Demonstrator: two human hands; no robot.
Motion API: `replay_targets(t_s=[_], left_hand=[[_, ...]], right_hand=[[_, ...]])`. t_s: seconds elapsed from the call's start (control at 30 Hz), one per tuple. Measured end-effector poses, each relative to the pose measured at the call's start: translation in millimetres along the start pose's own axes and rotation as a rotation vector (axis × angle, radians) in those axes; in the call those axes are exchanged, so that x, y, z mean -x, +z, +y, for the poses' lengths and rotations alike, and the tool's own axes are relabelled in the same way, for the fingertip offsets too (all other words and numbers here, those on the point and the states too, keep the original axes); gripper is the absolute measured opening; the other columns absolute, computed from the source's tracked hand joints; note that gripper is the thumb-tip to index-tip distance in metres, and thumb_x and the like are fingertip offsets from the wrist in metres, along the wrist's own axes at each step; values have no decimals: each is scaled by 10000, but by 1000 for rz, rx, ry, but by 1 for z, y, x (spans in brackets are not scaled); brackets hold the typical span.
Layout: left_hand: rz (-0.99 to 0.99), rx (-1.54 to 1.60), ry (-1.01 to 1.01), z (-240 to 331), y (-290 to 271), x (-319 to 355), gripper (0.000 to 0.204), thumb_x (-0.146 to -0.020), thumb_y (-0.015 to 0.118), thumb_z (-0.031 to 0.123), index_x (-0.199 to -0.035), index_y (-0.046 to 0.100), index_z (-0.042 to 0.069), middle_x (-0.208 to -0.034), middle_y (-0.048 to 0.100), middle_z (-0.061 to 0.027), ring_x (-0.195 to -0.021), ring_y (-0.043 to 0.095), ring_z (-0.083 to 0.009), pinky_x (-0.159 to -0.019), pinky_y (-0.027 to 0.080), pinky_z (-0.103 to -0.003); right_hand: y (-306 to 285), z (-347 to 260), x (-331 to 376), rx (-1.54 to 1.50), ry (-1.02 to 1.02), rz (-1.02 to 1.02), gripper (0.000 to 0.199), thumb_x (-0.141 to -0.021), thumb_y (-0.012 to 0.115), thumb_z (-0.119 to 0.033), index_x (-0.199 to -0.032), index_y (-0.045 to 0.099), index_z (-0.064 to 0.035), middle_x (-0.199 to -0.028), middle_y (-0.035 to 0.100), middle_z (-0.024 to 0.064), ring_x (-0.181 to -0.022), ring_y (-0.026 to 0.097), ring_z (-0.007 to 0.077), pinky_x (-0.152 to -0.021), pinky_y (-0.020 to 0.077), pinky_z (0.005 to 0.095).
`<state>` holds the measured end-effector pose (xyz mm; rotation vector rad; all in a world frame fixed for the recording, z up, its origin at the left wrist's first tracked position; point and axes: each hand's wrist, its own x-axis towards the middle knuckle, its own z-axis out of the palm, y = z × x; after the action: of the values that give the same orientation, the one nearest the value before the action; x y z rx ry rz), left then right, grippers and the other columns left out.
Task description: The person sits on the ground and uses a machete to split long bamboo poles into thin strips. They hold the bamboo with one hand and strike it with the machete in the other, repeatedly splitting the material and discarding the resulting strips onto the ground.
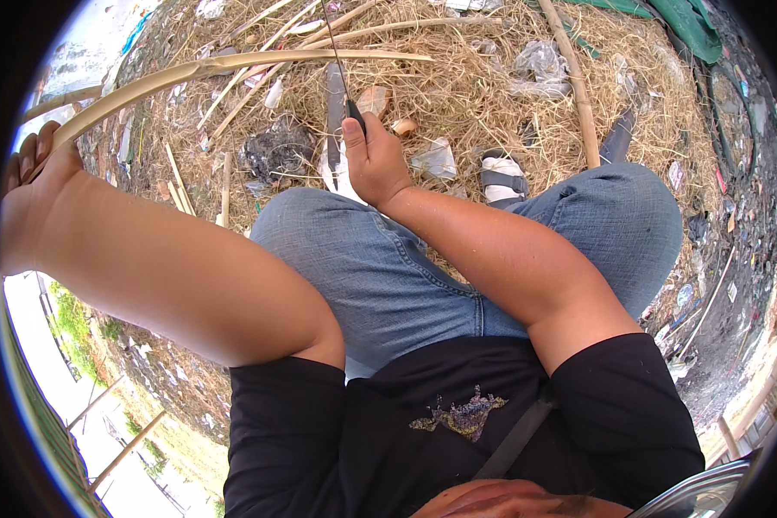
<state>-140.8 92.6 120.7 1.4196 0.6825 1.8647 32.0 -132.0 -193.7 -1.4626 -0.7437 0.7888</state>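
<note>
My left hand (39, 186) is wrapped around one end of a long split bamboo strip (147, 86) at the far left. The pale strip arcs from there toward the upper middle. In my right hand (375, 164) is a knife (355, 115), gripped by its black handle. Its thin blade points up and away, seen nearly edge-on, and crosses the strip in the picture; whether they touch I cannot tell. Below my right hand are my bent knees in blue jeans (337, 259).
Straw-like shavings (457, 95) and scraps cover the ground. More bamboo strips (276, 34) lie at the top. A bamboo pole (574, 86) stretches past my right knee. A dark clump (278, 148), a clear plastic bag (541, 65) and green sheeting (691, 30) lie around.
</note>
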Motion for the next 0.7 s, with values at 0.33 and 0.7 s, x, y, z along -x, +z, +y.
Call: replay_targets(t_s=[0.33, 0.7], left_hand=[[643, -116, -312, -42, 54, 63, 866, -976, 151, 811, -1003, 401, -17, -928, 502, -149, -785, 501, -290, -975, 513, -584], [628, -180, -280, -39, 56, 72, 966, -993, 94, 782, -1244, 421, -92, -1040, 585, -192, -843, 566, -298, -877, 544, -501]], right_hand=[[-29, 33, -29, 208, 56, -150, 524, -1079, 448, -509, -1030, 642, -24, -840, 710, 220, -874, 682, 452, -832, 500, 530], [-52, 68, -34, 438, 349, -107, 547, -1082, 434, -510, -1070, 659, -12, -913, 719, 236, -912, 686, 454, -851, 517, 525]])
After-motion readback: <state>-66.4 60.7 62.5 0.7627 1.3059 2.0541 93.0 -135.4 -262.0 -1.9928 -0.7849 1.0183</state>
